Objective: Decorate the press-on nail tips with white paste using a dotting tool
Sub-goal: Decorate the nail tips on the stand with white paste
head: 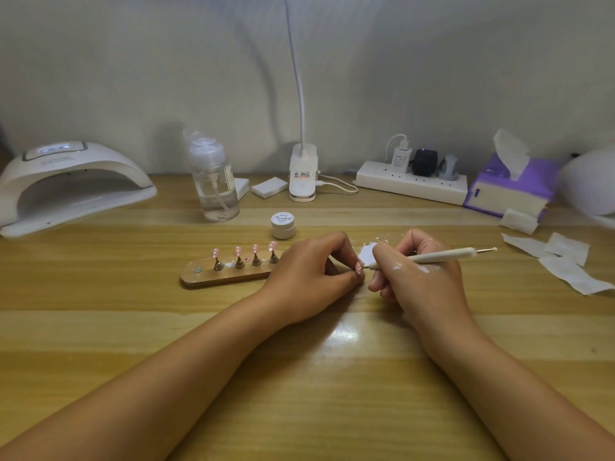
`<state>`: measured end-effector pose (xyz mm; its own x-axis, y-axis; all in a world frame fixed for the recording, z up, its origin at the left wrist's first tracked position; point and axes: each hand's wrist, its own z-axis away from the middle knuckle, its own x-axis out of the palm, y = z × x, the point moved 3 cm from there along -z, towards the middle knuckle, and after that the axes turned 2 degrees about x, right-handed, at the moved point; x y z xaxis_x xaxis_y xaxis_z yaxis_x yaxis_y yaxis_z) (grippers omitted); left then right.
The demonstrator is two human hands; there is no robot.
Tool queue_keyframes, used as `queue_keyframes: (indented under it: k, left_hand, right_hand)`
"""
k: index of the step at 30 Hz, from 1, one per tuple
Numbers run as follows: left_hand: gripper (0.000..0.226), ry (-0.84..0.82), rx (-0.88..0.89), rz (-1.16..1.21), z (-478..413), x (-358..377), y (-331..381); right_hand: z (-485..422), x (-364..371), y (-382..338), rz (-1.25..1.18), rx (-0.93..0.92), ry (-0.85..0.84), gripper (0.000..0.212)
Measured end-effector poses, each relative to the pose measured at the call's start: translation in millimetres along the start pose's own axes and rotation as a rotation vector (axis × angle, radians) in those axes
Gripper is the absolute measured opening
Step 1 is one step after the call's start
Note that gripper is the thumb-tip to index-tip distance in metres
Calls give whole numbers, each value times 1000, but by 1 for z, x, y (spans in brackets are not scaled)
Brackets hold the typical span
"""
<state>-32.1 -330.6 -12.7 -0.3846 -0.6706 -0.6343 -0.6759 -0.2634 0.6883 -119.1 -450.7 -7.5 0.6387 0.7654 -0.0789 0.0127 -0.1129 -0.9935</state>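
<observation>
4 pink nail tips, white paste, dotting tool apparently cream

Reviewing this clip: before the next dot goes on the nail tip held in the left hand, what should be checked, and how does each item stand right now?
1. Nail tip secured: ok, the left hand pinches it between its fingertips.
2. Dotting tool gripped: ok, the right hand holds it like a pen, with its working end at the nail tip.
3. Paste loaded on the working end: cannot tell, too small to see.
4. White paste close by: ok, a patch lies on the table just behind the hands.
5. Paste jar closed: ok, the lid is on.
6. Right hand clean: not ok, white smears on its back.
</observation>
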Motion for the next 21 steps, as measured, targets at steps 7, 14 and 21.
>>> queue_keyframes:
  k: [7,14,21]
  left_hand:
    - [26,1,0,-7,0,0,0]
    - [26,3,-4,-4,0,0,0]
    - [25,1,-11,6,0,1,1]
  right_hand:
    - [-1,0,0,4,-10,-5,24]
    - [0,0,0,-1,-12,-5,24]
    - [-1,-2,0,-19,-12,6,20]
